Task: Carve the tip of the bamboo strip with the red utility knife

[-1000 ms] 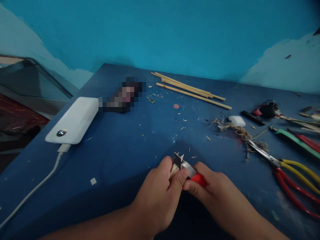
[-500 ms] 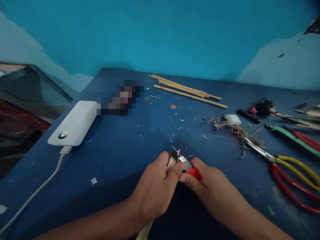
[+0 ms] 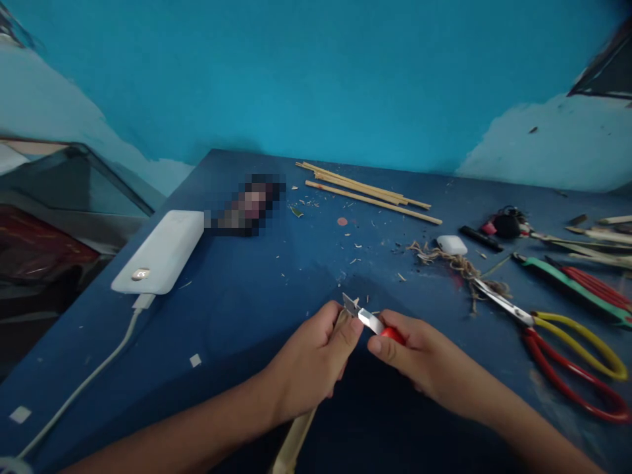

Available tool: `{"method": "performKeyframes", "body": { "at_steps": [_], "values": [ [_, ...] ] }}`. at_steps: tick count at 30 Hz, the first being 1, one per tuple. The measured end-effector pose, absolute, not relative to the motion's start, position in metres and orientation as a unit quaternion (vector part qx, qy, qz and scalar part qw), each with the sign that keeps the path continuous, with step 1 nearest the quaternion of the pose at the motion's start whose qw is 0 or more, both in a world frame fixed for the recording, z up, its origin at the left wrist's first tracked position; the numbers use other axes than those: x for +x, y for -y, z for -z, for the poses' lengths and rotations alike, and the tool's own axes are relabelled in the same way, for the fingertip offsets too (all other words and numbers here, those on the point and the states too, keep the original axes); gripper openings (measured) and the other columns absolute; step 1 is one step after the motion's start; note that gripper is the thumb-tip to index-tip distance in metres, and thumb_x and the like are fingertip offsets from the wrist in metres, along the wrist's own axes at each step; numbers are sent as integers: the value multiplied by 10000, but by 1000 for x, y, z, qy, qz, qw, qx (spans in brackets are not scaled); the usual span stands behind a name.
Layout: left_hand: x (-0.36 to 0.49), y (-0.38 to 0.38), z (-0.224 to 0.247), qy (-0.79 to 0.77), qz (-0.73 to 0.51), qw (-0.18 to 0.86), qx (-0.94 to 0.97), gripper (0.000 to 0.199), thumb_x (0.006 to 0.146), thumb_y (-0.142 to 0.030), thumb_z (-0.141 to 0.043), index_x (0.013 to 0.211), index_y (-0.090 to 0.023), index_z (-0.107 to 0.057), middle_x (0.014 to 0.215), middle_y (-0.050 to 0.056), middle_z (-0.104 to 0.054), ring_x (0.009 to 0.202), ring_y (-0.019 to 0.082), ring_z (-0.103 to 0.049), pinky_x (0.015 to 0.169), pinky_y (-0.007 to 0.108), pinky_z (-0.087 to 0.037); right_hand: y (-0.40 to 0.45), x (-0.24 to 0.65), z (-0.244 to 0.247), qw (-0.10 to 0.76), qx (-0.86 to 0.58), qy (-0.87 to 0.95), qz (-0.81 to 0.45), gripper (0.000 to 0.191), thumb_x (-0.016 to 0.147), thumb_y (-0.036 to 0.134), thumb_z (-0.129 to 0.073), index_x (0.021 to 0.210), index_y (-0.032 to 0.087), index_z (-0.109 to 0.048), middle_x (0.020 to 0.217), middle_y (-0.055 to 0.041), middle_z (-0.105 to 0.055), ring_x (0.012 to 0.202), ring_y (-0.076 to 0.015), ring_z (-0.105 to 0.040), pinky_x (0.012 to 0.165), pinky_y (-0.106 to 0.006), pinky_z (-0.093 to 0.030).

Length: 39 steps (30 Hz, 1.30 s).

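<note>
My left hand (image 3: 316, 355) is closed around a pale wooden stick (image 3: 296, 438), which slants down out of the fist toward the bottom edge. In my right hand (image 3: 419, 355) is a utility knife (image 3: 370, 320) with a red handle and a metal blade holder. Its blade lies against the stick's upper end, where a small shaving curls up. The left thumb rests beside the blade holder. Fingers hide most of the knife's handle and the middle of the stick.
Thin wooden sticks (image 3: 372, 201) lie near the wall. At left is a white power bank (image 3: 162, 253) with a cable. Red-and-yellow-handled scissors (image 3: 523, 318), brown twine (image 3: 461, 265), a white case (image 3: 452, 245) and a green-handled tool (image 3: 567, 283) lie at right. Shavings dot the blue table (image 3: 237, 283).
My right hand has drawn slightly away to the right, and more of the knife's metal holder shows. More of the stick shows below my left hand. The camera view has shifted slightly.
</note>
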State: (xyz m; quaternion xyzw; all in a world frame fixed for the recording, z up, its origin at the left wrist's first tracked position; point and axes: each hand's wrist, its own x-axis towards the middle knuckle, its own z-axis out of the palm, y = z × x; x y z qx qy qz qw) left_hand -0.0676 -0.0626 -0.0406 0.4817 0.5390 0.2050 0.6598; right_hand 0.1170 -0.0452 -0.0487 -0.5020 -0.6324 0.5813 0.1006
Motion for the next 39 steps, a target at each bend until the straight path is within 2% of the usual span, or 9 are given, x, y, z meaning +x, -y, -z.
{"method": "performKeyframes", "body": {
  "at_steps": [5, 12, 18, 24, 28, 33, 39],
  "values": [
    [-67, 60, 54, -528, -238, 687, 438, 277, 869, -454, -396, 789, -193, -448, 645, -59, -463, 455, 61, -438, 417, 187, -342, 46, 116, 50, 95, -505, 663, -545, 338, 895, 496, -433, 736, 199, -418, 611, 70, -339, 484, -70, -364, 419, -178, -302],
    [-70, 60, 58, -516, -244, 700, 429, 168, 864, -337, -403, 792, -198, -463, 550, -73, -443, 374, 54, -406, 336, 149, -306, 46, 116, 48, 82, -481, 681, -546, 326, 905, 500, -412, 806, 193, -464, 650, 57, -370, 540, -84, -386, 457, -185, -318],
    [-68, 60, 58, -503, -250, 726, 398, 122, 854, -297, -403, 811, -201, -465, 564, -66, -478, 399, 66, -445, 348, 158, -391, 47, 116, 45, 83, -477, 678, -553, 333, 931, 485, -357, 828, 193, -480, 676, 43, -417, 561, -87, -431, 468, -184, -346],
    [-67, 61, 57, -526, -226, 706, 416, 114, 813, -194, -367, 741, -194, -455, 495, -71, -436, 332, 55, -377, 279, 127, -276, 46, 116, 50, 68, -476, 664, -573, 389, 923, 532, -322, 825, 187, -472, 661, 33, -466, 519, -80, -447, 432, -173, -358],
    [-66, 65, 55, -541, -222, 687, 430, 72, 829, -254, -406, 828, -206, -459, 551, -75, -458, 347, 52, -385, 286, 129, -283, 47, 115, 56, 70, -469, 655, -589, 399, 917, 548, -318, 815, 187, -454, 652, 36, -459, 501, -77, -447, 432, -177, -375],
    [-63, 71, 54, -562, -206, 658, 458, 216, 850, -418, -426, 872, -211, -484, 575, -67, -477, 382, 65, -426, 296, 135, -300, 48, 115, 56, 87, -461, 666, -579, 393, 923, 532, -329, 773, 186, -437, 632, 42, -435, 517, -74, -421, 438, -166, -364],
    [-63, 71, 50, -554, -215, 650, 474, 264, 861, -439, -413, 896, -199, -518, 497, -76, -425, 369, 71, -412, 310, 146, -302, 48, 115, 55, 95, -466, 661, -581, 387, 929, 519, -333, 765, 185, -442, 621, 47, -426, 505, -65, -405, 431, -157, -348]
  ]
}}
